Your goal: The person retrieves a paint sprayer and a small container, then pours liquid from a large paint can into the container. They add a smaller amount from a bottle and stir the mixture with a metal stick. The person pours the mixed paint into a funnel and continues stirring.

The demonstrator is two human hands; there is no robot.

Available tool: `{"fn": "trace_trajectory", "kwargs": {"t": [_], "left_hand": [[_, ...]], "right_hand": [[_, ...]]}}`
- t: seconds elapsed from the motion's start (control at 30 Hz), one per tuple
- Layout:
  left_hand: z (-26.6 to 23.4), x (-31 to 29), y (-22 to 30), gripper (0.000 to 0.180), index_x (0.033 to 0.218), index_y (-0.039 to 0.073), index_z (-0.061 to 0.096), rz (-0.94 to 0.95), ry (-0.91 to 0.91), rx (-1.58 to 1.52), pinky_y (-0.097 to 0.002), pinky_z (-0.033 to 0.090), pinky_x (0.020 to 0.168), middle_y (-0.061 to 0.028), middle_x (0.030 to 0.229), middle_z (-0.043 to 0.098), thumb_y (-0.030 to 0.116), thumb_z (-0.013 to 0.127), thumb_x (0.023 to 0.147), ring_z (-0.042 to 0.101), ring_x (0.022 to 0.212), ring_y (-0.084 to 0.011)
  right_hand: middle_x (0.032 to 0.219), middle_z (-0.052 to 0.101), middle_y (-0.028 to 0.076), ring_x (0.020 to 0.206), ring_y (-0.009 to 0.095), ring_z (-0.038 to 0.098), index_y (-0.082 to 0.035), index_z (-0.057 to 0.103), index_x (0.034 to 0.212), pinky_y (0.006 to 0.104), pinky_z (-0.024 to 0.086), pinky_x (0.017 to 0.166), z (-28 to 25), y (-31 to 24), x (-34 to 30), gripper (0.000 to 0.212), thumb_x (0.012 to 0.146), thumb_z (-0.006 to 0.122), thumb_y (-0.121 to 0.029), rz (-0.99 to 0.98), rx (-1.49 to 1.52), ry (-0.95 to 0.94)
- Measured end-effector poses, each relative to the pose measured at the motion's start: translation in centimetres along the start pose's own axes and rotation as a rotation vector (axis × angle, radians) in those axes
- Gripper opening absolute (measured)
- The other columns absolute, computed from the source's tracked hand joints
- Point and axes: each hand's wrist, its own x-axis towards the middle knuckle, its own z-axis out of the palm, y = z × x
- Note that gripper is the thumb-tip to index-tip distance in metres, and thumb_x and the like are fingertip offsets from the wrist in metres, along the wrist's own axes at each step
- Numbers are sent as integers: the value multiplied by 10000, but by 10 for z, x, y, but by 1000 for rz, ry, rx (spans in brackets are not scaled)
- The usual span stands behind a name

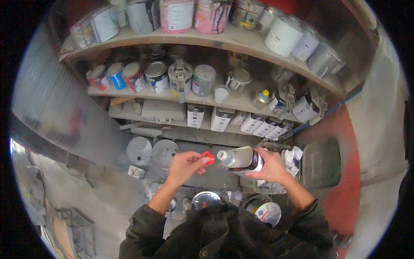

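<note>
Between thumb and fingers, my left hand point(186, 166) pinches a red cap point(208, 159). Just right of the cap is the pale spout point(225, 157) of a rectangular metal can point(242, 159); a small gap parts the two. My right hand point(271, 167) grips this can around its dark, white-labelled side. The can is tilted, its spout end toward my left hand. Whether anything is inside the can is hidden.
Shelves ahead hold several paint tins point(156, 77), rectangular cans point(222, 118) and a grey case point(163, 110). Lower down stand round lids or buckets point(165, 154), a green bin point(321, 164) and crumpled paper point(294, 158). A silver-topped tin point(267, 213) is close to my body.
</note>
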Motion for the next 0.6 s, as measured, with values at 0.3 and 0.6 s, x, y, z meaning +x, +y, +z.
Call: {"fn": "trace_trajectory", "kwargs": {"t": [0.3, 0.6], "left_hand": [[12, 9, 24, 199, 1005, -11, 705, -14, -195, 159, -243, 542, 591, -55, 819, 721, 170, 741, 933, 656, 659, -93], [11, 10, 47, 169, 985, 10, 689, -68, -284, 368, -232, 499, 549, -17, 783, 709, 171, 724, 946, 618, 623, -64]], "right_hand": [[887, 710, 131, 751, 340, 709, -91, 609, 1144, 451, 568, 658, -2, -11, -19, 661, 630, 866, -417, -153, -86, 101], [844, 699, 130, 733, 331, 703, -91, 597, 1146, 444, 563, 626, -1, -6, -21, 675, 624, 866, -424, -242, -101, 132]]}}
